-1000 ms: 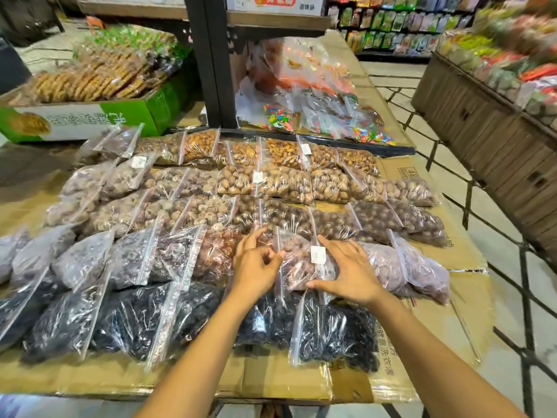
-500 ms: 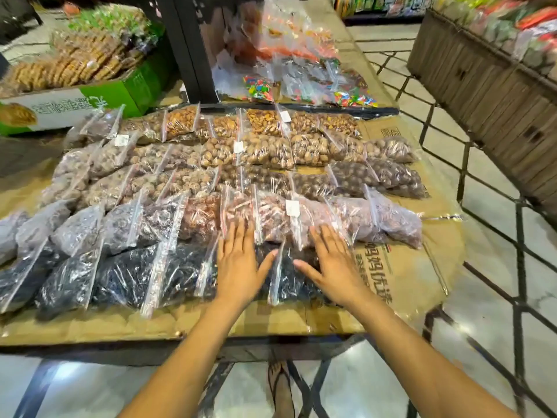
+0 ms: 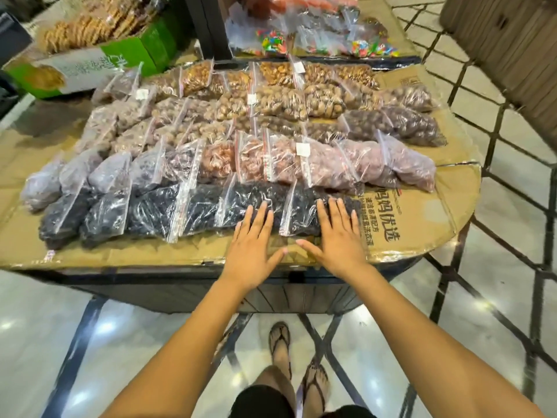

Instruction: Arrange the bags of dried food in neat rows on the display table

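Clear zip bags of dried food lie in several rows on the cardboard-covered display table [image 3: 422, 236]. The front row holds bags of black dried fruit [image 3: 156, 212]. Behind it runs a row of pinkish bags [image 3: 331, 167], then brown nut bags [image 3: 280, 104] further back. My left hand [image 3: 253, 245] lies flat with fingers spread, fingertips on a black bag at the front edge of the row. My right hand [image 3: 337, 236] lies flat the same way on the rightmost black bag [image 3: 304, 215]. Neither hand grips anything.
A green and white carton of biscuits [image 3: 90, 64] stands at the back left. A dark post [image 3: 208, 25] rises behind the rows, with bags of coloured sweets [image 3: 271, 43] past it. A wooden display bin [image 3: 506, 49] stands at the right across a tiled aisle.
Both hands have slid back from the pinkish row toward me and now rest flat on the front black bags. The view has pulled back, showing the table's front edge and my feet.
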